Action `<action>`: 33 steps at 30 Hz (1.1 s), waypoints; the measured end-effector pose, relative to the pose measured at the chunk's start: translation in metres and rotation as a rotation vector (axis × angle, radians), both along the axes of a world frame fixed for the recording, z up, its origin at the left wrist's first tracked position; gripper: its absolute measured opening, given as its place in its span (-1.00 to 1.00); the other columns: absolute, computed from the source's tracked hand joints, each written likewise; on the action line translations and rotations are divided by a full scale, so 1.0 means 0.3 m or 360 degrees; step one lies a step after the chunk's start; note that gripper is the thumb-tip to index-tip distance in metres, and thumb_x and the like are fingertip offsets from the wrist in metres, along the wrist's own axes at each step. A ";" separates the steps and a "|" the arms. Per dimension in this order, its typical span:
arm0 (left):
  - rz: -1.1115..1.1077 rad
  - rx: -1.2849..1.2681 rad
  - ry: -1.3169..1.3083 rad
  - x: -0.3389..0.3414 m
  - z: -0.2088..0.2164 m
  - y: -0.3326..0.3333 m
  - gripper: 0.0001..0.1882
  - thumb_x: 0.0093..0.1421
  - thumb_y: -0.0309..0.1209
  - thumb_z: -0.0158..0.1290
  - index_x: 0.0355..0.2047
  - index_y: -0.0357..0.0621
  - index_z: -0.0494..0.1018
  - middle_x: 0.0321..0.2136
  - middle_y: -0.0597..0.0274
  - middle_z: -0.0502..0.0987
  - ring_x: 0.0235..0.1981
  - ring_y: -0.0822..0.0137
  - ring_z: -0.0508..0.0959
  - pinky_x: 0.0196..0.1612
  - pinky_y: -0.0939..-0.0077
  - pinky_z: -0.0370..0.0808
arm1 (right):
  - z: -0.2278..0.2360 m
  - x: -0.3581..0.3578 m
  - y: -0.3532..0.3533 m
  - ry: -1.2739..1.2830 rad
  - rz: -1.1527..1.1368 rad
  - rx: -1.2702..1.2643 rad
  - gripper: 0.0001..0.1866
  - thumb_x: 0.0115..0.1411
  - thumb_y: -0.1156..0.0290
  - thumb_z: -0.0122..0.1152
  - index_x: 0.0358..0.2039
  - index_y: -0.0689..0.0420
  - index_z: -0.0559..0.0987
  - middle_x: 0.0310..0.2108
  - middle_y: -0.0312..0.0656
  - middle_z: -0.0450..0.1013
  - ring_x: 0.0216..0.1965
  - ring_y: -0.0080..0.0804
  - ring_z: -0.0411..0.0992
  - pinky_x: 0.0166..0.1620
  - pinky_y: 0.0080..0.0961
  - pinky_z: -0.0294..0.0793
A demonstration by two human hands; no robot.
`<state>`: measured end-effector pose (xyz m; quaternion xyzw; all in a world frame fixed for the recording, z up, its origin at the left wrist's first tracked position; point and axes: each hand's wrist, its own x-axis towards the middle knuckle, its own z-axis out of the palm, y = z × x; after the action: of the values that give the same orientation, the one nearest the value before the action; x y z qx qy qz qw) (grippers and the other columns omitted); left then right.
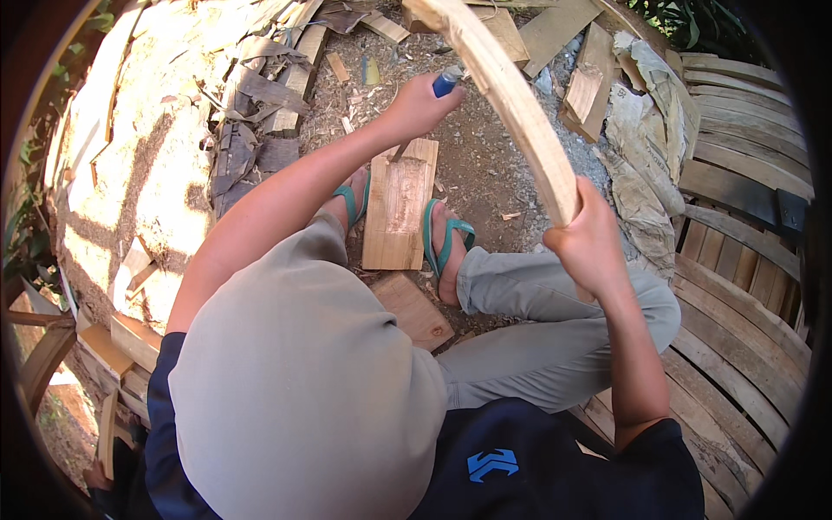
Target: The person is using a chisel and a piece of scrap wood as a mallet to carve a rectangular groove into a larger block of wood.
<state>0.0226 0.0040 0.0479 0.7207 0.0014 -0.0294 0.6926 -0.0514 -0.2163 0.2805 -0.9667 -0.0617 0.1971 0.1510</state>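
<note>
I am observing remotely: the left hand (423,108) is gripping a blue-handled chisel (445,83), its blade pointing down at the far end of a hollow (406,204) in the board (381,243). The right hand (591,244) is clasping a long wooden stick (513,102). The board is lying between sandalled feet (448,282).

Shaded dirt ground (487,169) lies left of wooden slats (745,128).
</note>
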 end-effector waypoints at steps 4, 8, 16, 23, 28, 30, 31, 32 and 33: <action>-0.0009 0.0079 -0.0012 -0.016 -0.013 0.037 -0.55 0.31 -0.06 0.10 -0.53 -0.19 0.44 -0.69 0.33 0.44 -0.62 0.45 0.44 -0.51 0.42 0.39 | 0.092 0.102 0.042 -0.0351 -0.0438 0.0501 -0.47 -0.06 0.58 0.15 0.00 0.30 0.34 -0.36 0.10 0.43 -0.31 0.06 0.47 -0.18 -0.17 0.47; -0.0060 0.0199 0.0034 0.016 -0.021 0.015 -0.53 0.28 -0.01 0.11 -0.50 -0.20 0.51 -0.69 0.24 0.52 -0.63 0.34 0.56 -0.48 0.36 0.49 | -0.087 -0.031 0.056 0.0214 0.0192 -0.0306 -0.60 -0.03 0.54 0.17 -0.13 0.32 0.36 -0.32 0.35 0.48 -0.18 0.43 0.50 -0.10 -0.02 0.47; 0.0077 0.0064 0.0105 0.043 0.002 0.045 -0.57 0.22 -0.10 0.19 -0.58 -0.24 0.57 -0.71 0.20 0.52 -0.65 0.38 0.52 -0.53 0.35 0.42 | -0.014 0.126 0.047 -0.0175 -0.0139 0.0186 -0.55 -0.04 0.50 0.21 -0.10 0.38 0.41 -0.35 0.20 0.51 -0.30 0.13 0.54 -0.16 -0.21 0.51; 0.0429 0.0120 0.0089 0.064 -0.112 0.114 -0.59 0.24 -0.21 0.10 -0.64 -0.25 0.44 -0.75 0.25 0.41 -0.68 0.41 0.43 -0.57 0.29 0.34 | 0.016 0.174 0.129 -0.0043 0.0023 0.0096 -0.55 -0.07 0.53 0.21 -0.12 0.39 0.43 -0.30 0.25 0.51 -0.28 0.12 0.57 -0.16 -0.16 0.54; 0.0523 0.0207 0.0007 0.108 -0.134 0.053 -0.60 0.22 -0.20 0.10 -0.61 -0.28 0.46 -0.73 0.16 0.46 -0.65 0.36 0.49 -0.54 0.26 0.39 | -0.057 0.173 0.100 -0.0438 0.0030 0.0237 -0.53 -0.02 0.53 0.17 -0.06 0.42 0.39 -0.35 0.24 0.50 -0.30 0.08 0.56 -0.15 -0.19 0.55; 0.0506 0.0253 -0.0036 0.108 -0.136 0.058 -0.59 0.21 -0.19 0.11 -0.59 -0.31 0.48 -0.70 0.06 0.50 -0.63 0.29 0.54 -0.52 0.21 0.42 | -0.120 0.153 0.088 0.0219 0.0358 -0.0364 -0.51 -0.02 0.48 0.20 -0.05 0.43 0.42 -0.27 0.31 0.52 -0.20 0.17 0.56 0.00 -0.19 0.51; 0.0497 0.0279 -0.0057 0.107 -0.135 0.060 -0.59 0.21 -0.18 0.11 -0.58 -0.32 0.49 -0.69 0.01 0.52 -0.62 0.25 0.57 -0.51 0.19 0.43 | -0.097 0.184 0.069 0.0356 0.0138 -0.0335 -0.50 -0.03 0.45 0.21 -0.05 0.42 0.46 -0.19 0.37 0.52 -0.09 0.23 0.54 0.10 -0.21 0.46; 0.0484 0.0358 0.0017 0.102 -0.139 0.086 -0.60 0.20 -0.18 0.12 -0.56 -0.32 0.50 -0.67 -0.02 0.53 -0.60 0.22 0.59 -0.49 0.17 0.44 | -0.053 0.243 0.094 0.0288 0.0156 -0.0290 -0.57 -0.04 0.47 0.20 -0.12 0.40 0.50 -0.32 0.16 0.56 -0.24 0.00 0.57 -0.06 -0.26 0.51; 0.0460 0.0422 0.0089 0.101 -0.140 0.092 -0.60 0.20 -0.17 0.12 -0.54 -0.33 0.51 -0.66 -0.06 0.54 -0.58 0.19 0.61 -0.48 0.16 0.46 | -0.003 0.300 0.106 0.0176 0.0152 -0.0123 -0.64 -0.04 0.48 0.20 -0.19 0.37 0.50 -0.40 0.03 0.52 -0.35 -0.15 0.54 -0.18 -0.32 0.50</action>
<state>0.0528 0.0316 0.0060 0.7968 0.1278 0.0507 0.5884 0.0386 -0.1844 0.2796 -0.9554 -0.0917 0.2594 0.1073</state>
